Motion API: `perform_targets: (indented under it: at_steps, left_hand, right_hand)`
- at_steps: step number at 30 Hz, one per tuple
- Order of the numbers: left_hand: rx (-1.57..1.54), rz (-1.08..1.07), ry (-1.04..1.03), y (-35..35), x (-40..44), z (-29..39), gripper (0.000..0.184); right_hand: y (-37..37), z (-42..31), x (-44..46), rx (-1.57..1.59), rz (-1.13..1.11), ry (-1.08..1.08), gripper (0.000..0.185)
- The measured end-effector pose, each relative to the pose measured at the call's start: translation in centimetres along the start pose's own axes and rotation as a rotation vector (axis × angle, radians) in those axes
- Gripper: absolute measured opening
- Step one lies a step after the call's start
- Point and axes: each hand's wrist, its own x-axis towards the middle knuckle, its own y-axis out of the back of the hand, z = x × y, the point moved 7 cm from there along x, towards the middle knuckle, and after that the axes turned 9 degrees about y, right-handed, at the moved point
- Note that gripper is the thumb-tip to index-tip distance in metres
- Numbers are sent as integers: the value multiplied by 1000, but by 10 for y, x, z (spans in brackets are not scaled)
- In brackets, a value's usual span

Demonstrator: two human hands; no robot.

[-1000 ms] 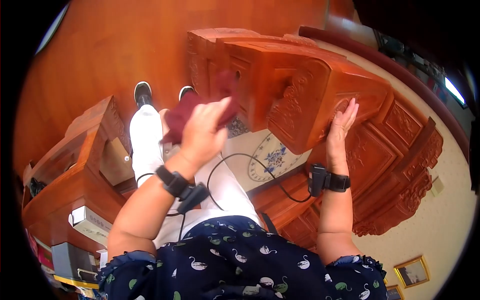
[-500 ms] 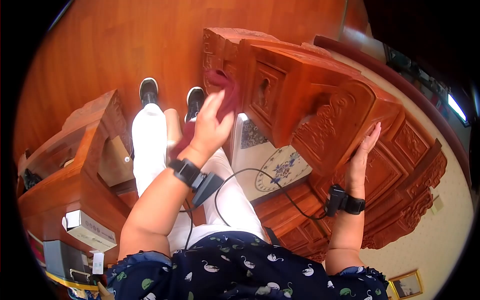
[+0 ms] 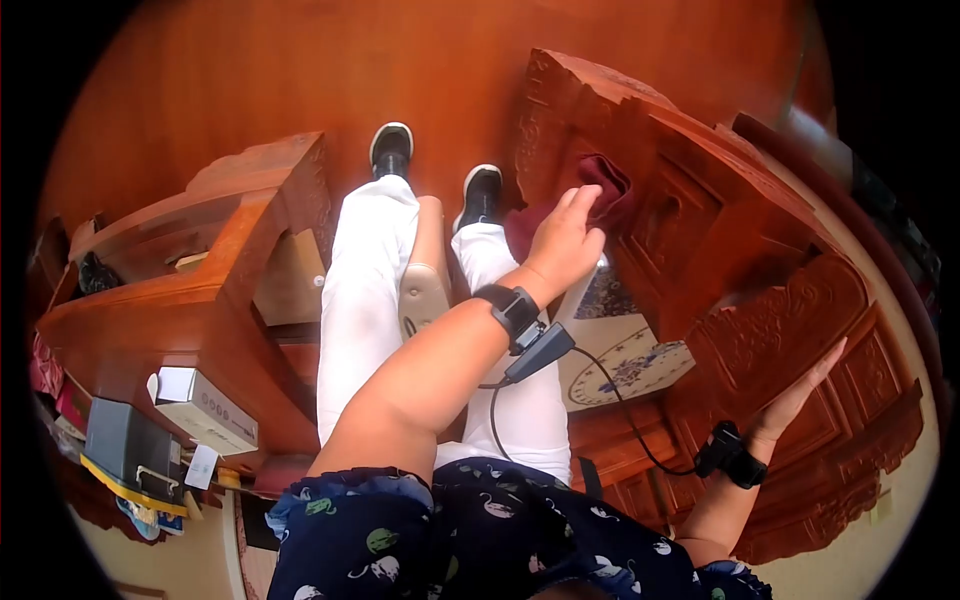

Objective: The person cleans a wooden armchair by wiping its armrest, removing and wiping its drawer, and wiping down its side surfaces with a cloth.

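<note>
Left hand (image 3: 560, 245) grips the red cloth (image 3: 612, 195) by the chair's (image 3: 560, 110) edge.
Right hand (image 3: 798, 395) stretches flat near the armrest (image 3: 785, 320); open floor (image 3: 450, 65) lies beyond the shoes (image 3: 391, 152). Cloth is now nearer the carved panel (image 3: 680, 215).

No words, brand or number are reading clearly. Toward eight o'clock, a white box (image 3: 208, 412) is carrying a row of small round symbols along its long side, with a line of fine print running beneath them; both are showing too small and soft to make out. Just beyond it, at the box's six o'clock, a white tag (image 3: 202, 467) is bearing a faint pale mark, and its lettering, if any, is staying illegible.
</note>
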Motion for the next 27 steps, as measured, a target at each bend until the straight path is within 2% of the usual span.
perform_targets:
  at_steps: [2, 3, 7, 12, 13, 14, 18, 19, 20, 22, 24, 25, 26, 27]
  left_hand:
    - [-70, -34, -67, 9, 15, 12, 43]
    - [-72, -25, -109, 15, 23, 16, 42]
    - [-13, 11, -203, 38, 69, 23, 43]
    - [70, 54, -369, 52, 124, 32, 41]
    - [89, 35, -392, 51, 133, 32, 41]
    - [110, 14, -420, 49, 143, 32, 41]
    - [-3, -72, -469, 33, 165, 34, 34]
    - [-121, -163, -441, 25, 170, 30, 34]
    - [-77, -167, -394, 28, 158, 41, 34]
    - [-101, -107, -636, 29, 157, 47, 35]
    - [-100, -108, -602, 35, 161, 47, 38]
    - [-316, -220, -412, 41, 127, 55, 41]
    - [-221, -98, -547, 51, 146, 46, 44]
    - [-371, -121, -458, 55, 134, 41, 43]
  right_hand:
    - [1, 4, -1, 83, 1, 10, 59]
    - [3, 2, -1, 45, 18, 77, 56]
    - [-6, -9, -5, -4, 37, 99, 53]
    - [-30, -21, -18, 131, 198, -114, 52]
    - [6, 31, -17, 144, 165, -21, 50]
    - [8, 36, -22, 157, 171, -4, 49]
    - [-18, 10, -22, 156, 178, 69, 46]
    - [-16, 11, -21, 147, 171, 100, 45]
    - [-15, 11, -18, 141, 168, 132, 44]
    - [-7, 18, -22, 128, 169, 216, 43]
    - [0, 30, -25, 126, 184, 313, 41]
    - [4, 37, -18, 118, 177, 365, 41]
    - [10, 42, -10, 107, 179, 428, 40]
    - [16, 50, 3, 96, 176, 489, 39]
